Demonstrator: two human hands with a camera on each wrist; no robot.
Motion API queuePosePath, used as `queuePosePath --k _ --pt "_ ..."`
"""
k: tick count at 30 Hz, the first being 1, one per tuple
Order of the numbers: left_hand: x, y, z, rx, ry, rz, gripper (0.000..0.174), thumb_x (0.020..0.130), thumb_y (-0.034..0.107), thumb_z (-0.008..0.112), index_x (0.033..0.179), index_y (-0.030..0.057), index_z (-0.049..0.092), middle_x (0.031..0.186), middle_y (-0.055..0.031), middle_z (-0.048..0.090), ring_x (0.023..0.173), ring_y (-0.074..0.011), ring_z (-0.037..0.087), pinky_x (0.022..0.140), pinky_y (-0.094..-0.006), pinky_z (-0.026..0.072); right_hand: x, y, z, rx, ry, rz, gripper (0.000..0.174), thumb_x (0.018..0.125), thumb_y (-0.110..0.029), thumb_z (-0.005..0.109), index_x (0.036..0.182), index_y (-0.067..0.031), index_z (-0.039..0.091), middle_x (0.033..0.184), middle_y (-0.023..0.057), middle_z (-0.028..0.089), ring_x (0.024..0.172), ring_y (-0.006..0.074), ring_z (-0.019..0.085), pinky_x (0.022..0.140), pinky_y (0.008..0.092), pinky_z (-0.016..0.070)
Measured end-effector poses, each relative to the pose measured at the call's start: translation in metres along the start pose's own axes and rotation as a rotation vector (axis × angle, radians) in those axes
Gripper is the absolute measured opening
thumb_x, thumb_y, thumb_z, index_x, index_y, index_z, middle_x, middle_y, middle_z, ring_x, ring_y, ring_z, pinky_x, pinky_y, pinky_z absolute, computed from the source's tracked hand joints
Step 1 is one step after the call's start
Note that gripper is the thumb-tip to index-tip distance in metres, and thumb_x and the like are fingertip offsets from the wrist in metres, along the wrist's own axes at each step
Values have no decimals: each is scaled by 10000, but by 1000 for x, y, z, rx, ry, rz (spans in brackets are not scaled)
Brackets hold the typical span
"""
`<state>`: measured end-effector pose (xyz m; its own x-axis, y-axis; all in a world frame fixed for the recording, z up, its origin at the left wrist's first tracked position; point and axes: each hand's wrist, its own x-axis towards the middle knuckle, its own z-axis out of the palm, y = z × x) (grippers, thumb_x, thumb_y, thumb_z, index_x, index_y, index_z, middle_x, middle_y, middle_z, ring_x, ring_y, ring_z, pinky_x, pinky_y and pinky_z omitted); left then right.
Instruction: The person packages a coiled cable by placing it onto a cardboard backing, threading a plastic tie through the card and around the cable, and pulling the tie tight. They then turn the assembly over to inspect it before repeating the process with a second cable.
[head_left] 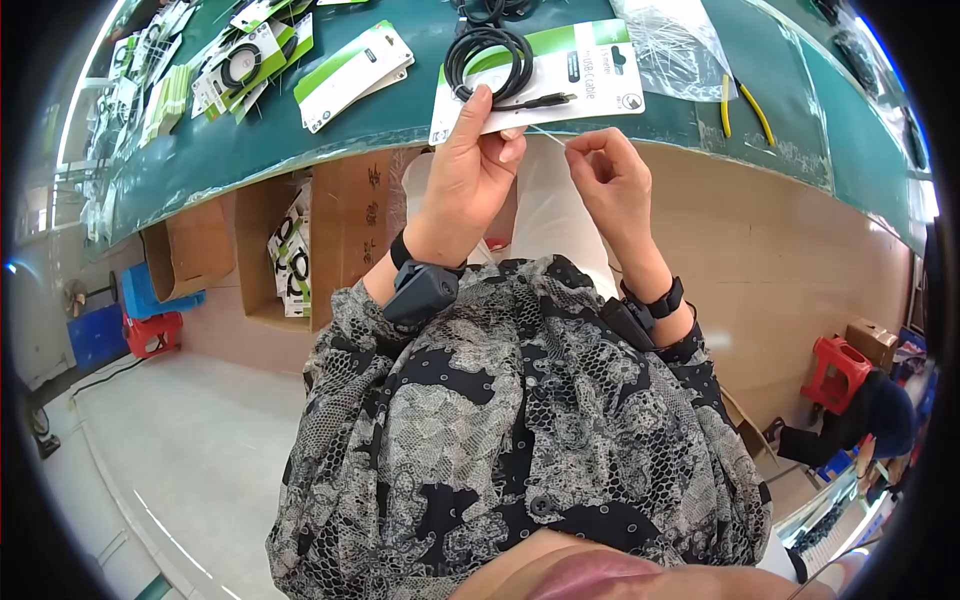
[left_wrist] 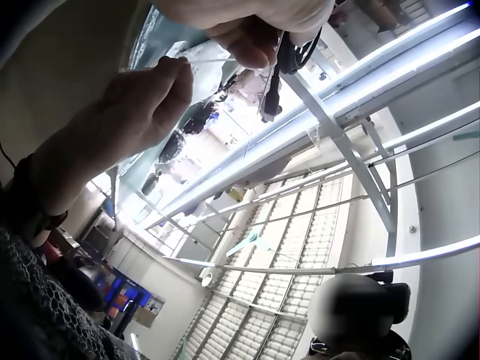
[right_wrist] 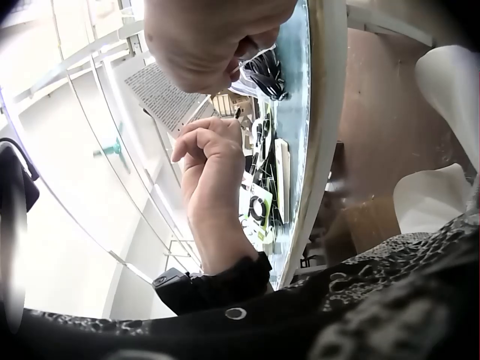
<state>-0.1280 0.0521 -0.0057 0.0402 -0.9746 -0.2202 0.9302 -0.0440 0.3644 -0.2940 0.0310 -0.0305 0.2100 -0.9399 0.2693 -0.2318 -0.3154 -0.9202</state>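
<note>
My left hand (head_left: 465,185) grips a white and green packaging card (head_left: 606,75) printed "USB-C cable", its thumb on the lower edge of a coiled black cable (head_left: 522,80) lying against the card front. The cable's plug (head_left: 545,101) points right. A thin pale strand (head_left: 545,132) runs from the card's lower edge to my right hand (head_left: 618,190), which pinches its end between thumb and forefinger. The left wrist view shows this strand (left_wrist: 214,60) stretched between both hands. Small print covers the back of the card (right_wrist: 161,90) in the right wrist view.
On the green table (head_left: 260,150), blank packaging cards (head_left: 350,80) and a pile of carded cables (head_left: 240,70) lie left. A clear plastic bag (head_left: 675,45) and yellow-handled pliers (head_left: 727,105) are right. Below stands a cardboard box (head_left: 270,270) holding carded cables.
</note>
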Motion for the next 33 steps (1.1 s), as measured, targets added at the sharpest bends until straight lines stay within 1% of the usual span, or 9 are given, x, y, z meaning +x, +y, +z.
queuePosePath --k 5,10,16,21,24,26,29,30,33 --pt "1 -1 -2 -10 -29 3 118 936 176 567 988 70 568 821 -28 626 648 -94 541 504 -224 403 2 -2 3 21 -8 38 50 830 -10 636 855 -27 596 594 -82 456 519 -18 359 474 162 281" --pt "2 -2 -5 -17 -7 -2 123 936 175 566 997 69 564 826 -30 626 648 -93 542 504 -223 402 2 -5 7 85 -32 93 50 837 -16 634 861 -28 592 609 -88 469 535 -24 369 482 155 282" --pt "3 1 -7 -164 -32 -91 136 926 162 580 1004 54 552 867 -59 621 678 -132 531 499 -221 398 0 -4 8 173 -84 190 59 836 -14 636 855 -32 584 616 -96 472 545 -29 371 488 151 279" --pt "6 1 -12 -320 -19 -185 150 914 157 596 997 43 543 891 -75 604 686 -163 507 487 -213 389 -2 -8 7 208 -114 171 60 837 -13 632 852 -36 578 632 -93 483 541 -29 365 485 154 271" --pt "7 2 -16 -307 -23 -182 147 910 155 602 984 44 541 888 -70 598 684 -164 502 480 -209 385 -3 -6 5 138 -143 89 65 829 -8 632 837 -44 579 657 -90 492 545 -24 354 488 160 266" --pt "7 2 -15 -301 -24 -178 145 908 154 605 978 44 540 887 -67 596 683 -164 499 477 -207 383 -3 -8 4 129 -149 83 69 819 -2 634 827 -45 581 665 -85 492 544 -19 352 489 164 268" --pt "6 1 -12 -278 37 -172 151 909 168 605 960 44 536 864 -60 587 649 -128 469 453 -199 338 -1 -12 2 109 -159 69 80 798 11 638 806 -48 585 682 -77 490 543 -7 348 492 171 272" --pt "5 2 -13 -277 36 -172 151 909 168 605 960 44 536 864 -60 587 649 -128 469 453 -199 338 -1 -12 1 95 -164 54 83 787 18 639 797 -47 588 684 -73 486 542 -1 347 493 175 275" --pt "3 3 -19 -275 -68 -190 156 912 178 599 949 41 535 842 -59 581 589 -91 414 440 -198 285 2 -13 -1 69 -175 21 90 765 30 640 778 -45 593 687 -64 478 539 11 345 495 184 281"
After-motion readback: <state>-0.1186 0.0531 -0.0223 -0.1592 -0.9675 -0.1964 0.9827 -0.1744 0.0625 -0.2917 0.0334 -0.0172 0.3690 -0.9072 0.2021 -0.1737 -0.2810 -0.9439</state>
